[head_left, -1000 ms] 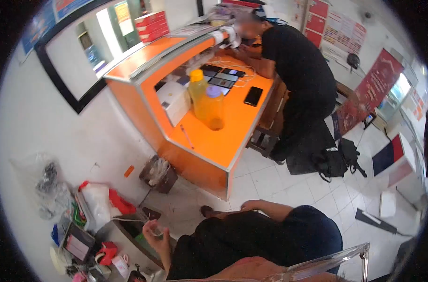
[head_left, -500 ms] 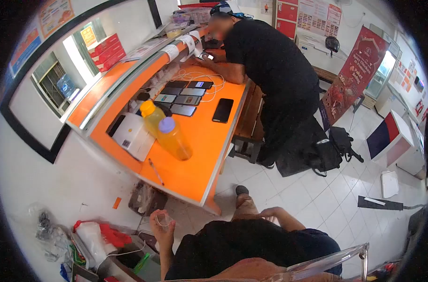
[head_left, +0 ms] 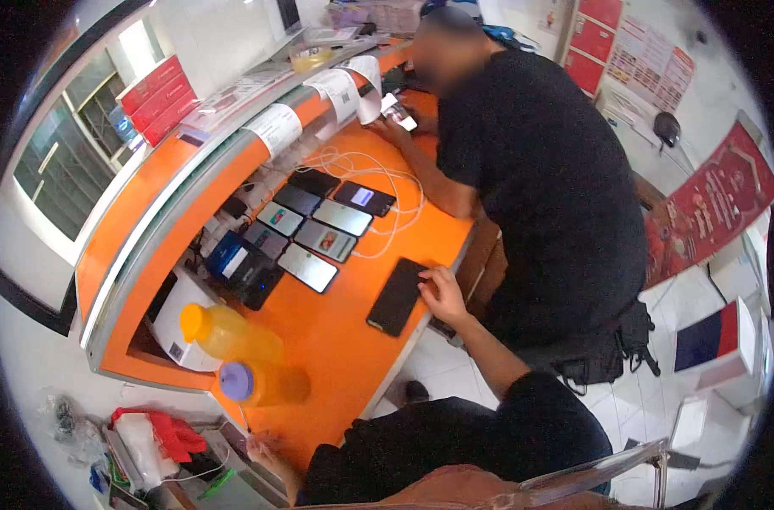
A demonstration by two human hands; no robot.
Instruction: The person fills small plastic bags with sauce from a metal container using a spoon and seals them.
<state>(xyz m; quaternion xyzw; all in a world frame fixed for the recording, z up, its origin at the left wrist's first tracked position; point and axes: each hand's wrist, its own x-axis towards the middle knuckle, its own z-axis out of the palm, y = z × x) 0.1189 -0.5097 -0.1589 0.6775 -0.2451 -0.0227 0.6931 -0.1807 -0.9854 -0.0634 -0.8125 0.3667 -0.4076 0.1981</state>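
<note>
We've got a plain blk top [head_left: 421, 433] on, short-sleeved, cloth matte; R sleeve [head_left: 561, 416] is blk too, forearm bare below it. R hand [head_left: 442, 293] & L hand [head_left: 269, 452] both bare. Low in view we see a clear, see-thru eyewear frame [head_left: 599, 476] w/ an angular corner. Dk shoe [head_left: 416, 391], toe rounded, partly hidden

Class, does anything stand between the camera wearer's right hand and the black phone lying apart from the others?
Nothing visible does: the right hand is at the black phone, seemingly touching its edge.
</note>
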